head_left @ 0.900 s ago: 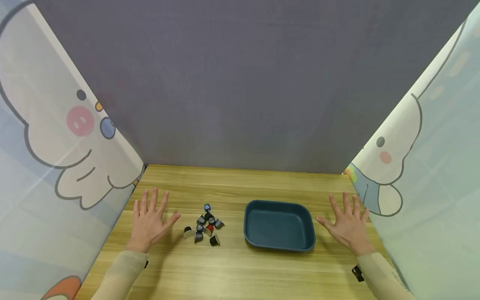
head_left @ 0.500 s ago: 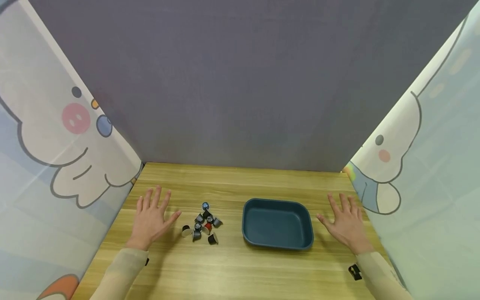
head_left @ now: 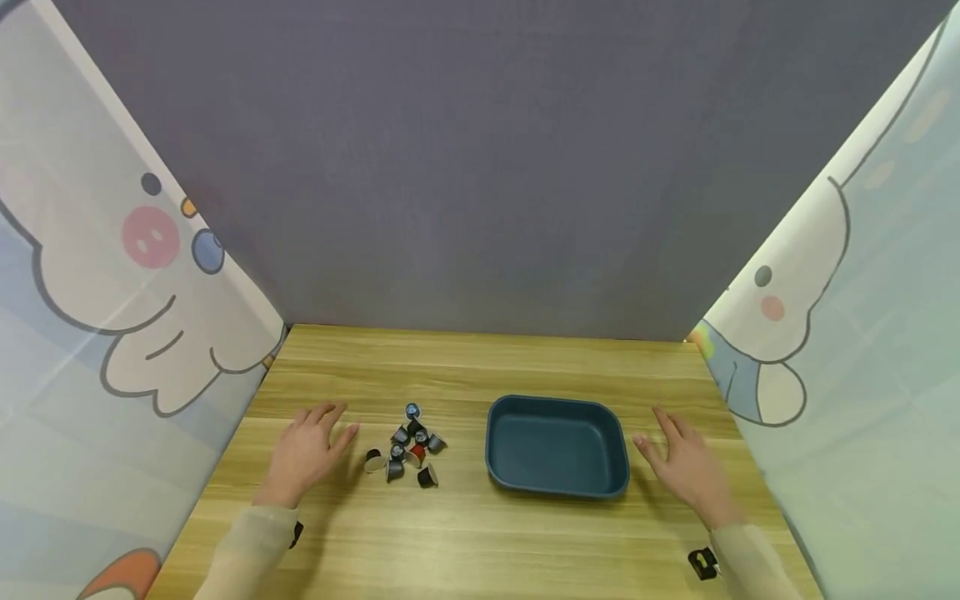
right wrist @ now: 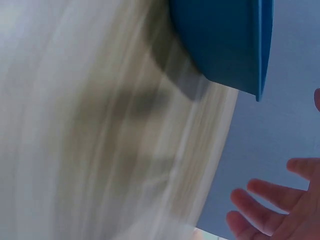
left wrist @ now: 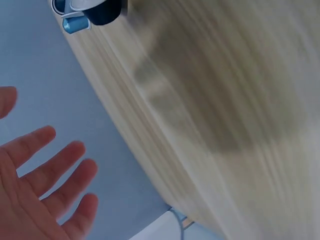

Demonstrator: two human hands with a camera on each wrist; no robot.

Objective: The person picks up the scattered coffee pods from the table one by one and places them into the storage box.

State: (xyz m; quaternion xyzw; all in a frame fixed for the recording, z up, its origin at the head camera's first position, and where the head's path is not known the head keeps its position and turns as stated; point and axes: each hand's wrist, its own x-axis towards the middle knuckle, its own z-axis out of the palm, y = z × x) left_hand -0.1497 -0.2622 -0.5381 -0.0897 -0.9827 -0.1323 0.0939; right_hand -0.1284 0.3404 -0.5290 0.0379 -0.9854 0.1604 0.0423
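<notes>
My left hand (head_left: 303, 457) hovers over the left side of the table, left of a loose heap of coffee capsules, and holds nothing. In the heap are a red capsule (head_left: 416, 453), a blue-topped capsule (head_left: 412, 411) at the far end and a black capsule (head_left: 427, 477) on its side nearest me; others are grey or dark. In the left wrist view, that hand (left wrist: 47, 185) has parted, slightly bent fingers, apart from a dark capsule (left wrist: 104, 12). My right hand (head_left: 688, 471), bare too, hovers right of a dark blue tray (head_left: 555, 457). Its fingers (right wrist: 260, 212) are loosely bent.
The capsules and the tray stand on a wood-grain table (head_left: 465, 542), with a gap between them. A grey wall (head_left: 480, 183) rises behind the table's far edge. Cartoon-printed sheets (head_left: 847, 400) close off both sides.
Both hands had their fingers spread straight forward; now the fingers are drawn in and bent downward. Capsules and tray stay in place on the table, and the head view has shifted slightly.
</notes>
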